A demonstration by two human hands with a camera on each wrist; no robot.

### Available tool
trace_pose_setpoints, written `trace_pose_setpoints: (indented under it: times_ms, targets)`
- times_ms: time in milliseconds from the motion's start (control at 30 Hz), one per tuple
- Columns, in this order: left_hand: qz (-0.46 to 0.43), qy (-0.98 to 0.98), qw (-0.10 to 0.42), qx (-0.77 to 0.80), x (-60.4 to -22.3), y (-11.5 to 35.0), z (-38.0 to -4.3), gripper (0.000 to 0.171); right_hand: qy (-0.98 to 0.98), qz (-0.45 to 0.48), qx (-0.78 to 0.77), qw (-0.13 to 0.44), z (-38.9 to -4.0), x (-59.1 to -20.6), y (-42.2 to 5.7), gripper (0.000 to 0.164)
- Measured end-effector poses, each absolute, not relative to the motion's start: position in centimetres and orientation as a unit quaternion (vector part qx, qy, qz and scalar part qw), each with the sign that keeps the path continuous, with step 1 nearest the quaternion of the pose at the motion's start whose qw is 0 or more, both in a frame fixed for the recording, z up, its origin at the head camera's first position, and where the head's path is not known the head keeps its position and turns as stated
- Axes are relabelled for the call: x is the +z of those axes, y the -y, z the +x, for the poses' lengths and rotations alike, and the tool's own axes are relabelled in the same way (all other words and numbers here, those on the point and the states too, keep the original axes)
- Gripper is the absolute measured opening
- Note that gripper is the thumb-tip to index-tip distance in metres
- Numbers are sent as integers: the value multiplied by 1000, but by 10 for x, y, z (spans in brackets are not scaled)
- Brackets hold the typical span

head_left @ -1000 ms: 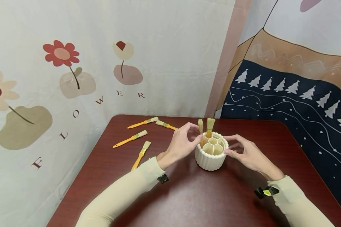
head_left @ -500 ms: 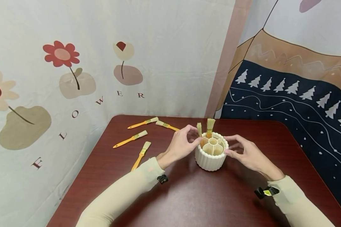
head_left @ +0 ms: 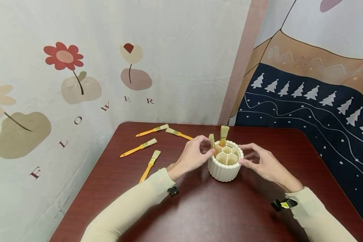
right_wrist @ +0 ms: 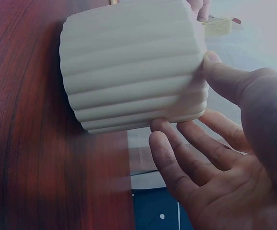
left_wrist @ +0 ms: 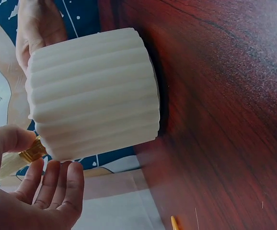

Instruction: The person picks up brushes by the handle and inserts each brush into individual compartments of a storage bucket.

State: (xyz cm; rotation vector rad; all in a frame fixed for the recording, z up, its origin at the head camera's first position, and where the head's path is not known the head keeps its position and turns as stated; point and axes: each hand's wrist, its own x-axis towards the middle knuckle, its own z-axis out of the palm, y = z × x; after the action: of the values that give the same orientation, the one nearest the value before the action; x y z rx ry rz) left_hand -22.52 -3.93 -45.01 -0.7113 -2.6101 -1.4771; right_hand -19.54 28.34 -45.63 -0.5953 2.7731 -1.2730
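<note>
A cream ribbed round brush holder [head_left: 223, 172] with flower-shaped compartments stands upright on the table. My left hand [head_left: 193, 154] pinches a flat paintbrush [head_left: 211, 140] between thumb and fingers, bristles up. Its orange handle is down in a left compartment, and the left wrist view shows the thumb on its gold ferrule [left_wrist: 32, 151]. A second paintbrush [head_left: 224, 134] stands bristles up in a back compartment. At the holder's right side, my right hand [head_left: 264, 164] grips it, thumb at the rim and fingertips against the ribbed wall.
Several more paintbrushes with orange handles lie on the dark red table [head_left: 199, 208] to the left, among them a near paintbrush [head_left: 151, 164] and a far paintbrush [head_left: 152, 130]. A printed flower curtain [head_left: 181, 67] hangs behind, and a dark tree-patterned cloth [head_left: 290, 111] to the right.
The paintbrush in my left hand has sunk lower into its compartment and leans slightly left. My left hand has dropped a little with it. The right hand and holder have stayed put.
</note>
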Motion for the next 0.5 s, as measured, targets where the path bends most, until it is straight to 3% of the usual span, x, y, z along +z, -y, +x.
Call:
trace_pose_setpoints:
  times_ms: [500]
  targets:
    - [-225, 856, 38, -464, -450, 37, -227, 27, -894, -191, -406, 11, -196, -457, -284, 58]
